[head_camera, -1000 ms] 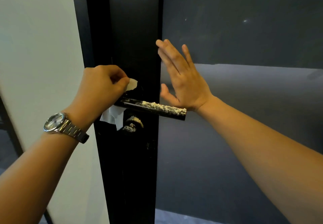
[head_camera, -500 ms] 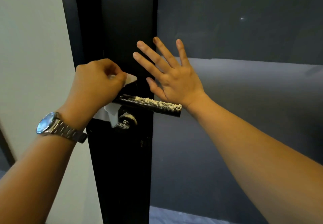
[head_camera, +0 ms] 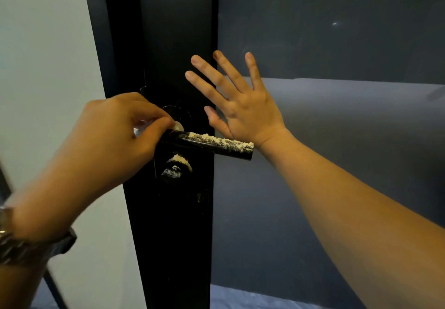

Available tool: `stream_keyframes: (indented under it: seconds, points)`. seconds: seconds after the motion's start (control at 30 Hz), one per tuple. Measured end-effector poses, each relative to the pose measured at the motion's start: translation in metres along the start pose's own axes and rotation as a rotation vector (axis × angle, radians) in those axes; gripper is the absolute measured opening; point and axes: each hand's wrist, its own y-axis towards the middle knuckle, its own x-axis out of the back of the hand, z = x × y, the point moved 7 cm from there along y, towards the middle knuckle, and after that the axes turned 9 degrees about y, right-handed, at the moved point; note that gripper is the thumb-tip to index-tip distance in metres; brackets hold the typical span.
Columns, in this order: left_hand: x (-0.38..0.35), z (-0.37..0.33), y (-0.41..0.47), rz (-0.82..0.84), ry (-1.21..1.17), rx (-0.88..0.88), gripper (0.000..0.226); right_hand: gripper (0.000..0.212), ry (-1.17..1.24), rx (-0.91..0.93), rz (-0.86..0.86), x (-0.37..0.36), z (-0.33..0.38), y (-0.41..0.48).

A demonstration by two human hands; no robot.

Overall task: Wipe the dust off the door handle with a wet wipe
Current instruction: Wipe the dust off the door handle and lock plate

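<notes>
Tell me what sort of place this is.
Likely an indoor doorway: a black door with a dusty lever handle, a pale wall to its left, and a dark glass panel to its right.

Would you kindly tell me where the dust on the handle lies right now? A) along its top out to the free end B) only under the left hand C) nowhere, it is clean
A: pale dust coats the top of the handle to its free end, right of the wipe in the left hand.
</notes>
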Motion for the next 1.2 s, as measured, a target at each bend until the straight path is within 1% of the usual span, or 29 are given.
stream_keyframes:
  seconds: [0.2,0.3,0.37,0.43,0.57,0.67,0.73,0.87,1.03,1.13,1.2]
  points:
    - [-0.008,-0.04,0.01,0.157,0.019,-0.191,0.024,0.051,-0.006,0.007,0.014,0.0,0.0,0.0]
    - [-0.007,-0.03,0.014,0.297,-0.058,-0.199,0.027,0.051,-0.013,0.006,0.01,-0.001,0.0,-0.001]
    - [0.001,-0.02,0.015,0.347,-0.133,-0.202,0.032,0.05,-0.025,0.007,0.005,-0.001,0.0,-0.001]
    - [0.002,-0.021,0.017,0.36,-0.137,-0.225,0.021,0.05,-0.028,0.007,-0.007,-0.001,0.0,0.0]
    - [-0.011,-0.047,0.025,0.319,-0.141,-0.282,0.02,0.05,-0.066,0.013,-0.026,-0.002,-0.001,0.0]
    - [-0.019,-0.056,0.027,0.339,-0.205,-0.29,0.018,0.053,-0.122,0.017,-0.032,-0.004,-0.001,-0.001]
    - [-0.017,-0.048,0.028,0.353,-0.236,-0.273,0.018,0.053,-0.08,0.018,-0.029,-0.003,0.0,-0.001]
    - [-0.017,-0.037,0.027,0.383,-0.312,-0.21,0.028,0.051,-0.065,0.015,-0.024,-0.003,-0.001,-0.001]
    - [-0.034,-0.053,0.026,0.435,-0.422,-0.208,0.026,0.053,-0.157,0.019,-0.03,-0.003,-0.001,0.0]
    - [-0.034,-0.042,0.025,0.456,-0.489,-0.185,0.026,0.051,-0.106,0.017,-0.028,-0.003,-0.001,-0.002]
    - [-0.032,-0.039,0.025,0.462,-0.493,-0.172,0.024,0.051,-0.105,0.017,-0.022,-0.003,0.0,-0.002]
